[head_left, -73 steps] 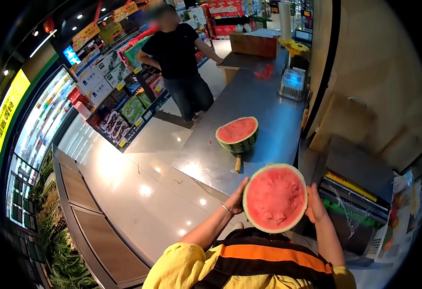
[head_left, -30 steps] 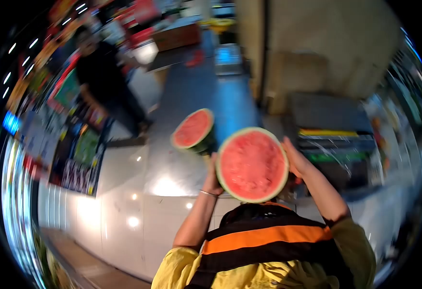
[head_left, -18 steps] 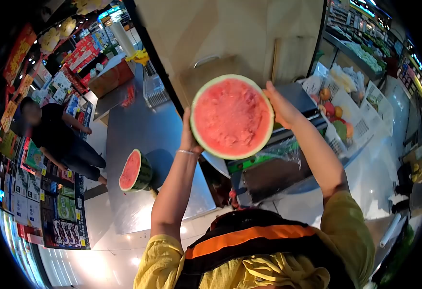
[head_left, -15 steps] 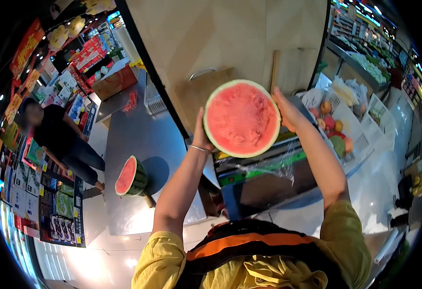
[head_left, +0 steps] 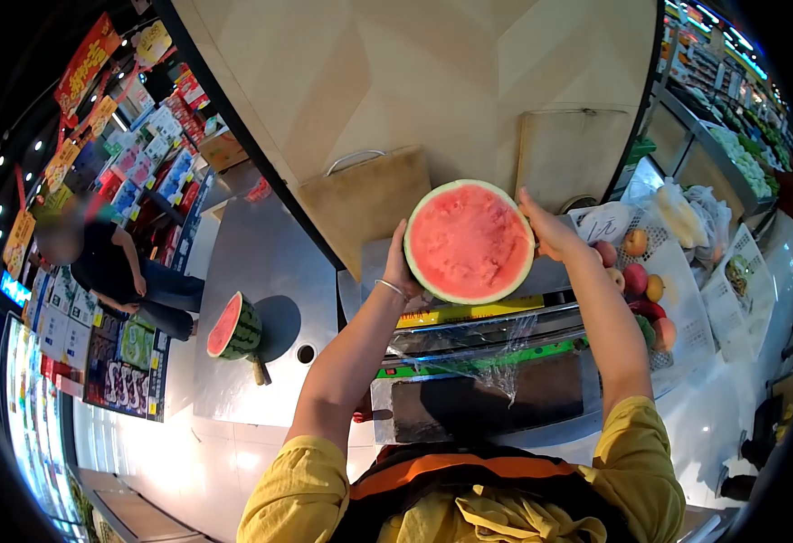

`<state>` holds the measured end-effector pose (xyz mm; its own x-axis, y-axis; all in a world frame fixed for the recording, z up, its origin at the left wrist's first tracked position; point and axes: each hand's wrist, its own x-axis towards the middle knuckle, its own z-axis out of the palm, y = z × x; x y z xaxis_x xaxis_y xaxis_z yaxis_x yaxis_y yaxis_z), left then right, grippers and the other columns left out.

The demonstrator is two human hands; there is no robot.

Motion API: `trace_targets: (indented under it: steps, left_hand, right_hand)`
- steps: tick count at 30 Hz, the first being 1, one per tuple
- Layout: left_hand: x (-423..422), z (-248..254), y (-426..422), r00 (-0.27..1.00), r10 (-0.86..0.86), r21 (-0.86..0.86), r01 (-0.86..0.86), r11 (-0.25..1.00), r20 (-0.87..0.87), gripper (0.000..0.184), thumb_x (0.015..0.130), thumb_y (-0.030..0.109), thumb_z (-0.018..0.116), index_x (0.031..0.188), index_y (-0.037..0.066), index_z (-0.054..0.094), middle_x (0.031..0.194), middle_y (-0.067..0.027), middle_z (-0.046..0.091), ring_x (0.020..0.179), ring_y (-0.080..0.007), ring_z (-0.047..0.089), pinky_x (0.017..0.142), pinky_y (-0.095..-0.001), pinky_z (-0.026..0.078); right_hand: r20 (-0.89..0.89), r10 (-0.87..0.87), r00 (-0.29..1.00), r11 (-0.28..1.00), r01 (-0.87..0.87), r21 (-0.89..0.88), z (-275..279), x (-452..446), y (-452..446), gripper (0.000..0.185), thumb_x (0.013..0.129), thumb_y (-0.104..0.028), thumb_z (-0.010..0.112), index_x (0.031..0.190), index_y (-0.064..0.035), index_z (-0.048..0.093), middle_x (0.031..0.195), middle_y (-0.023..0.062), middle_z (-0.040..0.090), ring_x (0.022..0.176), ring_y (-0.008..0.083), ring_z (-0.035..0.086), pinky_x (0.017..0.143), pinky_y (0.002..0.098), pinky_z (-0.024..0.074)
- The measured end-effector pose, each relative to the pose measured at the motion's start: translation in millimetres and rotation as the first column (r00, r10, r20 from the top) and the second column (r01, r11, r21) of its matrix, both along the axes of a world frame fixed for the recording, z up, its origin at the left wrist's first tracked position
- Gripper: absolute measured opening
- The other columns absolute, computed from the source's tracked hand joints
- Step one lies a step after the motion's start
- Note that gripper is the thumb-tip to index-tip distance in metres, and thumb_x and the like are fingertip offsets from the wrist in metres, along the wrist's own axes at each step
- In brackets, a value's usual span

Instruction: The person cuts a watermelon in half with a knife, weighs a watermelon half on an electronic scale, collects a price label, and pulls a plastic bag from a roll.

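Observation:
A watermelon half (head_left: 470, 241), its red cut face toward me, is held up between my two hands. My left hand (head_left: 400, 269) grips its left side and my right hand (head_left: 548, 231) its right side, with fingers partly hidden behind the rind. Below it lies a film-wrapping machine (head_left: 487, 398) with a yellow strip, a green strip and crumpled clear plastic film (head_left: 505, 366). On the metal table to the left rests the other watermelon piece (head_left: 235, 328), cut face turned left. A knife handle (head_left: 261, 370) pokes out beside that piece.
Two wooden cutting boards (head_left: 369, 201) lean on the panel behind. White crates (head_left: 686, 308) with apples and other produce stand at my right. The metal table (head_left: 233, 240) is at my left, with a person (head_left: 111, 262) beyond it. Store shelves line both sides.
My hands have moved the watermelon half slightly right and down in view, above the wrapping machine. The camera view has shifted, showing more of the machine and boards.

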<state>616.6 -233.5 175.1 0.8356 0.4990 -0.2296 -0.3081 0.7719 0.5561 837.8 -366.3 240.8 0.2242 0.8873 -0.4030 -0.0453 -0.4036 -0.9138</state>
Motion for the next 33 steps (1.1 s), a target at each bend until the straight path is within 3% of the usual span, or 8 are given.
trace_targets:
  steps: [5, 12, 15, 18, 25, 28, 30, 33]
  left_hand:
    - [-5, -1, -7, 0.999, 0.001, -0.022, -0.002, 1.0, -0.034, 0.063, 0.084, 0.06, 0.037, 0.123, 0.013, 0.05, 0.126, -0.0125, 0.049, 0.113, -0.0294, 0.049, 0.094, -0.0469, 0.041]
    - [-2, -24, -2, 0.994, 0.029, 0.03, -0.032, 0.999, 0.105, 0.063, 0.084, 0.06, 0.04, 0.12, 0.008, 0.05, 0.119, -0.0119, 0.054, 0.107, -0.0246, 0.053, 0.093, -0.0418, 0.042]
    - [-8, -14, -6, 0.995, 0.011, 0.009, -0.012, 1.0, 0.094, 0.062, 0.082, 0.06, 0.044, 0.115, 0.009, 0.054, 0.117, -0.0105, 0.056, 0.104, -0.0229, 0.056, 0.093, -0.0395, 0.042]
    - [-15, -11, -7, 1.0, 0.021, 0.057, -0.021, 0.998, 0.007, 0.066, 0.082, 0.062, 0.041, 0.118, 0.009, 0.053, 0.12, -0.0116, 0.054, 0.107, -0.0241, 0.054, 0.095, -0.0389, 0.04]
    - [-34, -17, -8, 0.999, 0.028, 0.065, -0.027, 0.997, -0.015, 0.073, 0.079, 0.069, 0.036, 0.123, 0.012, 0.05, 0.125, -0.0133, 0.05, 0.113, -0.0264, 0.049, 0.097, -0.0394, 0.036]
    - [-39, -15, -11, 0.996, 0.075, 0.078, -0.072, 0.994, -0.039, 0.073, 0.079, 0.07, 0.035, 0.122, 0.012, 0.051, 0.124, -0.0135, 0.05, 0.112, -0.0266, 0.049, 0.096, -0.0393, 0.037]
    - [-39, -15, -11, 0.999, 0.049, 0.093, -0.05, 0.994, 0.011, 0.073, 0.079, 0.069, 0.035, 0.121, 0.012, 0.052, 0.124, -0.0132, 0.051, 0.112, -0.0264, 0.05, 0.096, -0.0393, 0.038]
    - [-39, -11, -14, 0.999, 0.051, 0.131, -0.048, 0.99, -0.014, 0.072, 0.08, 0.069, 0.035, 0.121, 0.012, 0.051, 0.124, -0.013, 0.05, 0.111, -0.026, 0.05, 0.095, -0.039, 0.039]
  right_hand:
    - [-0.017, 0.063, 0.998, 0.998, -0.063, 0.011, -18, 22, 5, 0.096, 0.078, -0.076, 0.026, 0.14, -0.0039, 0.014, 0.138, 0.0215, 0.029, 0.127, 0.0282, 0.03, 0.096, 0.0529, 0.0291]
    - [-0.187, 0.034, 0.982, 0.98, 0.004, 0.2, -56, 38, 8, 0.069, 0.087, -0.063, 0.025, 0.124, -0.0086, 0.047, 0.114, 0.009, 0.056, 0.101, 0.019, 0.056, 0.076, 0.0352, 0.0497]
    - [-0.159, 0.039, 0.986, 0.983, -0.009, 0.183, -59, 43, -1, 0.078, 0.085, -0.067, 0.024, 0.135, -0.0074, 0.032, 0.124, 0.0107, 0.05, 0.11, 0.0215, 0.05, 0.083, 0.0399, 0.0466]
    - [-0.103, 0.075, 0.992, 0.97, -0.048, 0.237, -79, 61, -3, 0.079, 0.085, -0.067, 0.025, 0.136, -0.0076, 0.031, 0.136, 0.0109, 0.037, 0.122, 0.0231, 0.038, 0.096, 0.0381, 0.0328]
    - [-0.213, 0.068, 0.975, 0.968, -0.013, 0.249, -96, 63, 3, 0.078, 0.085, -0.064, 0.035, 0.135, -0.0047, 0.031, 0.136, 0.0119, 0.036, 0.123, 0.0213, 0.036, 0.099, 0.0339, 0.0299]
    - [-0.307, -0.1, 0.946, 0.976, 0.154, 0.156, -107, 65, 10, 0.078, 0.085, -0.062, 0.038, 0.134, -0.0014, 0.031, 0.136, 0.0122, 0.035, 0.124, 0.0211, 0.035, 0.101, 0.0327, 0.027]
    - [-0.175, -0.254, 0.951, 0.92, 0.293, 0.261, -119, 71, 16, 0.08, 0.085, -0.06, 0.04, 0.134, 0.0019, 0.028, 0.137, 0.0131, 0.033, 0.127, 0.0207, 0.031, 0.104, 0.0319, 0.0221]
    - [-0.238, 0.018, 0.971, 0.949, 0.058, 0.309, -117, 81, 12, 0.084, 0.086, -0.059, 0.041, 0.136, 0.0042, 0.021, 0.141, 0.0143, 0.026, 0.13, 0.0208, 0.025, 0.106, 0.0305, 0.0167]
